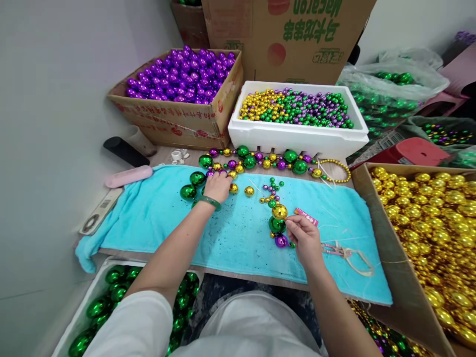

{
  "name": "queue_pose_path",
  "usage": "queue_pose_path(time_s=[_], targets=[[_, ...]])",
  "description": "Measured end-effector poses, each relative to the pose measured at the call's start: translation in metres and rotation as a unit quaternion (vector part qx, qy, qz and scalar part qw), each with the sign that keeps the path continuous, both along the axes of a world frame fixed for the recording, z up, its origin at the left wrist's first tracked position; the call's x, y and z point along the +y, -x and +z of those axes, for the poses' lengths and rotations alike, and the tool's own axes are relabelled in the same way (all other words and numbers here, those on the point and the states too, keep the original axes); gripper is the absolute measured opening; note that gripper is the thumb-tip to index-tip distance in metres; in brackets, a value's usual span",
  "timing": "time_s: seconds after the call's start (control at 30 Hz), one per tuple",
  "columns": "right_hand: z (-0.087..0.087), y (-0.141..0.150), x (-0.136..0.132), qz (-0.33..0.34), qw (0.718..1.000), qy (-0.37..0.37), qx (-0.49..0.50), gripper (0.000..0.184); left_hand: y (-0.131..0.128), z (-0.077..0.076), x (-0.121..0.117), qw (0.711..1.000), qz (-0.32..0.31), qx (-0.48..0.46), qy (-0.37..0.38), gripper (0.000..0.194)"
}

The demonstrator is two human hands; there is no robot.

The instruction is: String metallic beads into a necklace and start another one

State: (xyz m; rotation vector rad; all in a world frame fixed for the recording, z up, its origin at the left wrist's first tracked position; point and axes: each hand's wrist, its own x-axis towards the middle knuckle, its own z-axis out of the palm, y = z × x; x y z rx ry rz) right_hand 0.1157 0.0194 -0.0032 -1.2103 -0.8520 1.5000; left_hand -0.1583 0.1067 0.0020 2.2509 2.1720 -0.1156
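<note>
My left hand [218, 189], with a green bangle at the wrist, reaches down with bent fingers among loose beads on the turquoise towel [238, 233]. Its fingertips touch a purple bead [210, 174]; the grip itself is mostly hidden. Large green beads [188, 192] lie left of it, and a gold bead [249, 191] lies to its right. Thumb and forefinger of my right hand [305, 238] are pinched beside a large green bead [277, 224]; what they hold is too small to tell. A gold bead [279, 211] and a purple bead [281, 241] adjoin that green one.
A finished-looking bead string [267, 162] lies along the towel's back edge. Behind stand a carton of purple balls [219, 119] and a white foam box [297, 136]. Small scissors [336, 249] lie right of my right hand, near a carton of gold beads [394, 248].
</note>
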Motion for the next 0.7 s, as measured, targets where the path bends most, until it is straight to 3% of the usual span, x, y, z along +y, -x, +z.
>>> queue_pose_path(time_s=[0.13,0.2,0.23,0.3,0.4,0.47,0.5,0.57,0.7], targets=[[-0.001,-0.001,0.001,0.003,1.0,-0.006,-0.012,0.028,0.0,-0.006,-0.001,0.997,0.023,-0.064,-0.031,0.036],[0.0,-0.001,0.001,0.004,1.0,-0.009,-0.02,0.028,0.0,-0.004,-0.004,0.98,0.046,-0.175,-0.081,0.031],[0.0,-0.002,0.002,0.003,1.0,-0.012,-0.025,0.027,0.0,-0.001,-0.005,0.958,0.06,-0.259,-0.109,0.03],[0.001,-0.002,0.001,0.002,0.999,-0.023,-0.038,0.025,-0.002,0.008,-0.011,0.868,0.088,-0.47,-0.135,0.032],[0.002,-0.002,0.0,-0.002,0.998,-0.042,-0.053,0.021,-0.008,0.024,-0.024,0.65,0.112,-0.749,-0.061,0.033],[0.003,-0.001,-0.001,-0.004,0.997,-0.05,-0.054,0.02,-0.012,0.032,-0.034,0.54,0.11,-0.835,-0.001,0.034],[0.003,0.0,-0.001,-0.004,0.997,-0.052,-0.054,0.019,-0.013,0.034,-0.038,0.508,0.108,-0.854,0.015,0.035],[0.004,0.001,-0.002,-0.006,0.997,-0.052,-0.053,0.019,-0.015,0.036,-0.044,0.477,0.102,-0.873,0.022,0.035],[0.007,0.0,-0.003,-0.015,0.997,-0.05,-0.054,0.019,-0.016,0.033,-0.048,0.467,0.092,-0.879,0.02,0.036]])
